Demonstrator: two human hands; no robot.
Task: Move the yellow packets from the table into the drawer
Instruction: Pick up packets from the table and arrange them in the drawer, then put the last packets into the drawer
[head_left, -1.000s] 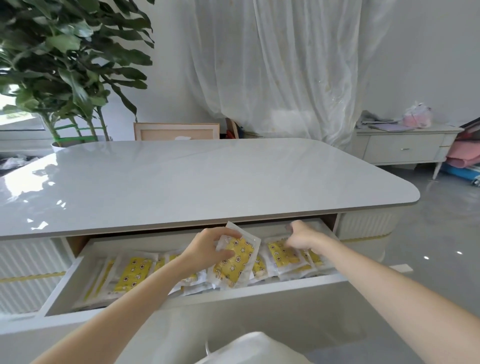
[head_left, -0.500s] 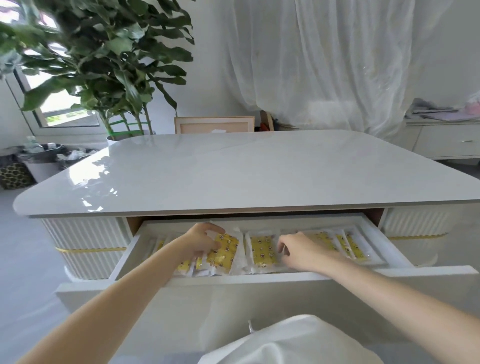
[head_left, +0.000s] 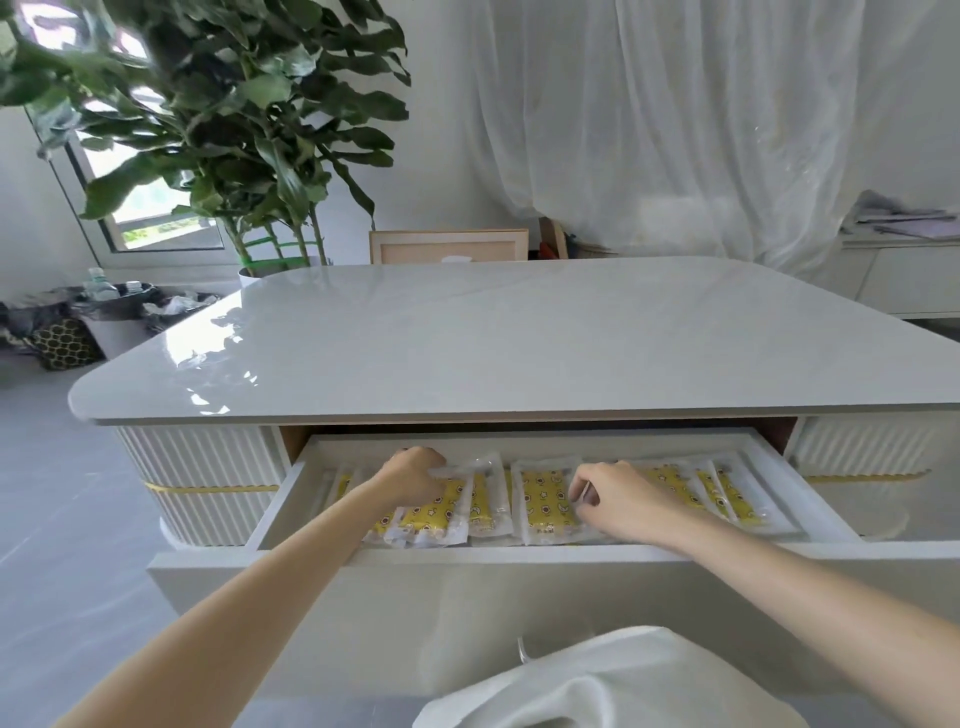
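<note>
We see a glossy pale table (head_left: 519, 338) with its white drawer (head_left: 519, 555) pulled open beneath, and yellow packets (head_left: 545, 506) lie flat in a row inside it.

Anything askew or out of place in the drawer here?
Only slightly: the yellow packets under the left hand overlap and sit tilted, while those by the right hand lie flat in a row in the drawer. Nothing looks spilled or torn.

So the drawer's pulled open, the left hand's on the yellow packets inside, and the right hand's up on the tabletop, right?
Not quite. In the head view the right hand is also down in the open drawer, fingers on the yellow packets, not on the tabletop. The rest holds.
</note>
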